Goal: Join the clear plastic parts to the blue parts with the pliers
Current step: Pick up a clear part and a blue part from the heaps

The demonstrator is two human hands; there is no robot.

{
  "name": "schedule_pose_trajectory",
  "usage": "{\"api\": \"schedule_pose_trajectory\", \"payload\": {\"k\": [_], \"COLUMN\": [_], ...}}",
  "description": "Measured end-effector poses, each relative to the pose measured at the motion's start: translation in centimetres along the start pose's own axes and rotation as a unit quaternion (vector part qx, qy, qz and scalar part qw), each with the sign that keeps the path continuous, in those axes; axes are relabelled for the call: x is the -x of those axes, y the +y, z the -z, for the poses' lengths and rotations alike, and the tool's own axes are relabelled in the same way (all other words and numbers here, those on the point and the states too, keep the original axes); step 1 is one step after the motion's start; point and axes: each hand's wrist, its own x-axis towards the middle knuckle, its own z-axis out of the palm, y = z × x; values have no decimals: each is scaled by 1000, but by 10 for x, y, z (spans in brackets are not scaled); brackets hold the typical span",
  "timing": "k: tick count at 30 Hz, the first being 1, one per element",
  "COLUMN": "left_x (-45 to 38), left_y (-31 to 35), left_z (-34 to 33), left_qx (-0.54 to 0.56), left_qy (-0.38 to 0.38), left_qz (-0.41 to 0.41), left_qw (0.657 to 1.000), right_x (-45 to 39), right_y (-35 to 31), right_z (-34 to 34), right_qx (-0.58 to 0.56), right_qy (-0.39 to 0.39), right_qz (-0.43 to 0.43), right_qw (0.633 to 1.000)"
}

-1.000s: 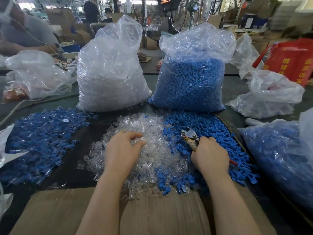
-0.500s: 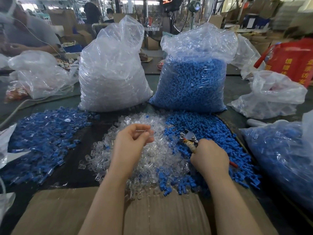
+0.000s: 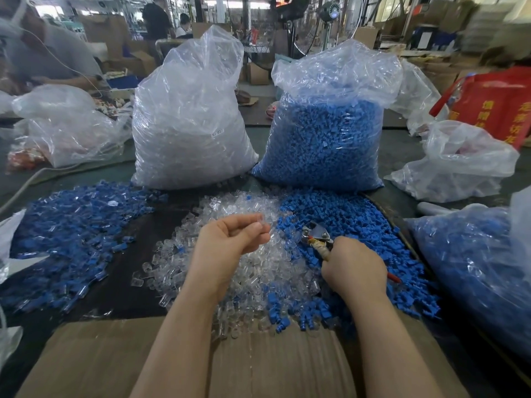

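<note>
Mid-frame, the left hand (image 3: 230, 239) pinches a clear part (image 3: 265, 226) above the clear pile (image 3: 258, 271); the right hand (image 3: 355, 267) grips the pliers (image 3: 316, 235) on the blue parts (image 3: 353, 216). Next, probably, seating a blue part on it

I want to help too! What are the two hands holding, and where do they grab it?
Left hand pinches a clear plastic part at its fingertips. Right hand grips the pliers by their handles.

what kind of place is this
Most likely a factory or workshop assembly bench. Two big plastic sacks, one of clear parts and one of blue parts, stand behind loose piles, another worker sits nearby, and cardboard boxes and a standing fan fill the hall behind.
</note>
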Motion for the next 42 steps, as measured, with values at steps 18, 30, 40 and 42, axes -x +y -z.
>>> {"api": "schedule_pose_trajectory", "payload": {"k": [18,30,40,42], "left_x": [5,8,10,10], "left_y": [0,3,4,3], "left_z": [-28,-44,-48,-49], "left_qx": [-46,71,78,77], "left_qy": [73,81,102,103], "left_qz": [-23,0,-17,-22], "left_qw": [996,994,992,991], "right_x": [-5,12,15,15], "right_y": [-7,-29,-31,-32], "right_z": [9,24,23,22], "right_qx": [-270,-548,-607,-600], "right_qy": [73,79,71,75], "right_qz": [24,144,138,140], "right_qw": [960,820,780,784]}}
